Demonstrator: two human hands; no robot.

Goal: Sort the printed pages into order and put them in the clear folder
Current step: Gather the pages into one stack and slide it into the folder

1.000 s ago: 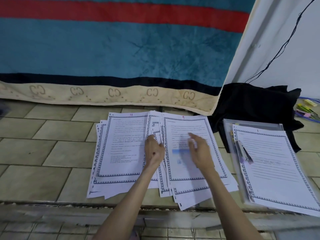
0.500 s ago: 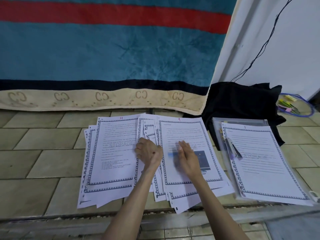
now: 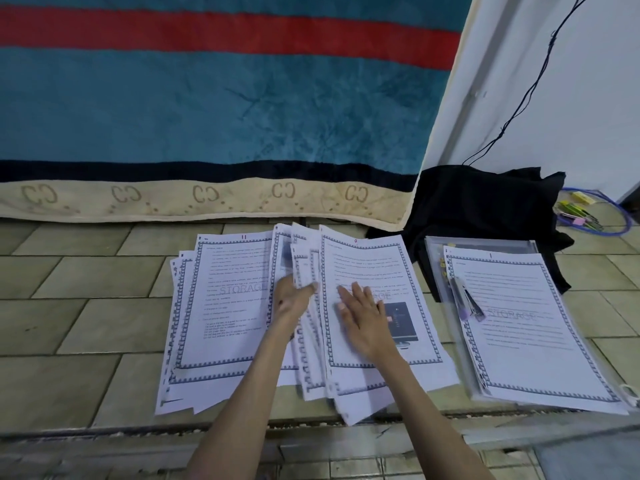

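Note:
Printed pages with dark patterned borders lie fanned out on the tiled floor. The left pile (image 3: 225,306) shows a sheet numbered 11 with a "STORAGE" watermark. The right pile (image 3: 374,271) has a top page with a picture of a screen. My left hand (image 3: 292,301) pinches the edges of several middle sheets (image 3: 304,261), lifting them slightly. My right hand (image 3: 363,313) rests flat, fingers spread, on the right pile's top page. At the right, the clear folder (image 3: 485,245) lies under a page numbered 1 (image 3: 519,323), with a pen (image 3: 467,299) on it.
A teal, red and beige blanket (image 3: 207,116) hangs behind the pages. A black cloth (image 3: 485,202) is heaped beside the folder. Coloured clips and a blue cable (image 3: 588,216) lie at the far right. A metal floor rail (image 3: 138,427) runs along the near edge.
My left hand has opened from a loose fist and taken hold of the middle sheets' edges. My right hand slid down and left, flattening on the right pile.

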